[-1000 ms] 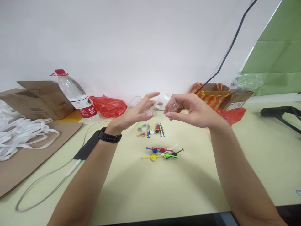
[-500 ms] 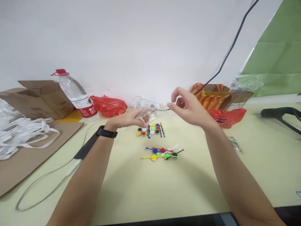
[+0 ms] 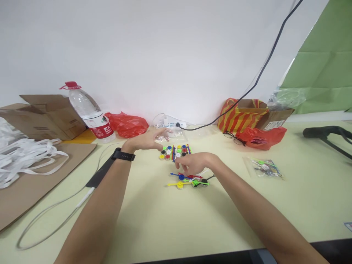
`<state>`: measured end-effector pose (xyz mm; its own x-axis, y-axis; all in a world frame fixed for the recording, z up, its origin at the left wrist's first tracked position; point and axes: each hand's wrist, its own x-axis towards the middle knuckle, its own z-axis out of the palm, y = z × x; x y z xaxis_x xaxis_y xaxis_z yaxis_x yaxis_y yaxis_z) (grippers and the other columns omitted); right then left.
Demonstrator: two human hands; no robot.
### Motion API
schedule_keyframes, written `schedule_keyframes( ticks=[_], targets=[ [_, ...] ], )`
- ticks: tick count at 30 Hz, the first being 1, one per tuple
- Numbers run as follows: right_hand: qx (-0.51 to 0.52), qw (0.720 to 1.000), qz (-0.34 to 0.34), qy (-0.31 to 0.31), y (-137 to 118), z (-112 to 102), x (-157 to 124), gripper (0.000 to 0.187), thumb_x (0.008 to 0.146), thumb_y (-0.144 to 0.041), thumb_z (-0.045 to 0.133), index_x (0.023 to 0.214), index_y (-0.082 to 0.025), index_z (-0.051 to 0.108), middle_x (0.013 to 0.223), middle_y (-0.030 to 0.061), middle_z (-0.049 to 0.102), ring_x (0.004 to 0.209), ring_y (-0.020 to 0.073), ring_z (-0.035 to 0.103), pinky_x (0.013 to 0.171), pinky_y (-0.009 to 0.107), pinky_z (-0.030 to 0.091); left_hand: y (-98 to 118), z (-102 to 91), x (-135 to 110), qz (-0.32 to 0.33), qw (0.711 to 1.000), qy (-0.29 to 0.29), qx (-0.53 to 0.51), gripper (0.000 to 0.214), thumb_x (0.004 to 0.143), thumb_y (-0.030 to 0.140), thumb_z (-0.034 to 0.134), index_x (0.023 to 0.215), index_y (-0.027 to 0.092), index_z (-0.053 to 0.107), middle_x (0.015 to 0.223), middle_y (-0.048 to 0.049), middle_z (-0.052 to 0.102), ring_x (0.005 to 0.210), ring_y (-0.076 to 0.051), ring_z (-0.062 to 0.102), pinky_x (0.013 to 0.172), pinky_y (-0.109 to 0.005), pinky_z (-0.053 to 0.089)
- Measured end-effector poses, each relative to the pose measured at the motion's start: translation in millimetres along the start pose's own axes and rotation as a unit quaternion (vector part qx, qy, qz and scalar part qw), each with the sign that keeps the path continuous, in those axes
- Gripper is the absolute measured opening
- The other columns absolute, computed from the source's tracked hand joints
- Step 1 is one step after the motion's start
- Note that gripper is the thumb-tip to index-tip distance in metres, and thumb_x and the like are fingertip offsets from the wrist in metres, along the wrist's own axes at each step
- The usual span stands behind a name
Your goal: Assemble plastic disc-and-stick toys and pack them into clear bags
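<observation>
My left hand [image 3: 147, 141], with a black band on the wrist, has its thumb and fingers around a clear plastic bag [image 3: 176, 135]. My right hand [image 3: 194, 163] reaches down over the table, palm down, thumb and index finger slightly apart with nothing visible between them. Just below it lies a cluster of arrow spinners on round bases, among them a yellow spinner [image 3: 180, 184], a blue spinner [image 3: 181, 176] and a green spinner [image 3: 195, 182]. Behind, loose round bases [image 3: 165, 152] sit in groups beside bundled coloured arrows [image 3: 173, 153]. My right hand partly covers these groups.
A filled clear bag of spinner parts [image 3: 265, 168] lies at right. Eyeglasses [image 3: 233, 138], a red bag [image 3: 262, 137] and a striped bag [image 3: 239, 115] stand behind it. At left are a large bottle [image 3: 92, 113], a cardboard box [image 3: 52, 117] and white straps [image 3: 30, 161].
My right hand has come away from the clear bag and moved down and left to the spinners. My left hand stays nearly in place. The filled bag and eyeglasses are now uncovered.
</observation>
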<state>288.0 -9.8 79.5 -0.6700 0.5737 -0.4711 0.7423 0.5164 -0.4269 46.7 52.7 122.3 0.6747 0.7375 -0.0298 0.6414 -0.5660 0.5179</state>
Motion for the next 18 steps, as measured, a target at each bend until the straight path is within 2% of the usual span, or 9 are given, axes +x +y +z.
schedule_keyframes(
  ticks=[3,8,11,14,18],
  targets=[
    [-0.002,1.0,-0.003,-0.017,1.7,-0.9,-0.2,0.047,0.081,-0.015,0.067,0.126,-0.021,0.059,0.111,0.0071,0.07,0.089,0.0217,0.065,0.061,0.026,0.044,-1.5,1.4,1.6,-0.003,1.0,0.004,0.001,0.086,0.07,0.027,0.073,0.152,0.027,0.046,0.133,-0.0075,0.066,0.128,-0.032,0.055,0.104,-0.04,0.042],
    [0.001,0.999,-0.039,-0.019,7.9,-0.1,5.3,0.034,0.079,-0.013,0.068,0.113,-0.018,0.065,0.106,0.0053,0.072,0.089,0.0193,0.066,0.064,0.024,0.044,0.0,3.1,1.8,0.011,1.0,0.008,0.001,0.09,0.07,0.034,0.08,0.152,0.026,0.045,0.123,-0.0075,0.07,0.123,-0.033,0.058,0.103,-0.04,0.043],
    [0.016,0.998,-0.052,-0.022,13.1,2.7,11.6,0.038,0.079,-0.015,0.07,0.117,-0.017,0.064,0.104,0.0043,0.072,0.087,0.0179,0.065,0.063,0.023,0.045,0.8,4.9,2.1,0.02,1.0,0.003,-0.012,0.088,0.071,0.04,0.082,0.15,0.026,0.047,0.122,-0.008,0.068,0.124,-0.033,0.059,0.102,-0.04,0.045],
    [0.023,0.998,-0.064,0.003,19.1,4.0,16.6,0.046,0.077,-0.012,0.07,0.122,-0.017,0.064,0.1,0.0034,0.072,0.083,0.0169,0.065,0.061,0.022,0.045,2.0,6.5,2.3,0.021,1.0,0.004,-0.023,0.087,0.071,0.043,0.084,0.148,0.026,0.048,0.122,-0.0083,0.067,0.125,-0.033,0.059,0.102,-0.04,0.047],
    [0.054,0.989,-0.117,0.067,26.4,-4.3,9.8,0.031,0.083,-0.011,0.062,0.113,-0.015,0.069,0.089,0.0034,0.072,0.078,0.0156,0.066,0.066,0.023,0.047,5.7,8.0,1.9,0.016,0.999,0.017,-0.032,0.088,0.073,0.049,0.085,0.15,0.028,0.046,0.119,-0.0072,0.067,0.121,-0.032,0.062,0.1,-0.041,0.049]
  ],
)
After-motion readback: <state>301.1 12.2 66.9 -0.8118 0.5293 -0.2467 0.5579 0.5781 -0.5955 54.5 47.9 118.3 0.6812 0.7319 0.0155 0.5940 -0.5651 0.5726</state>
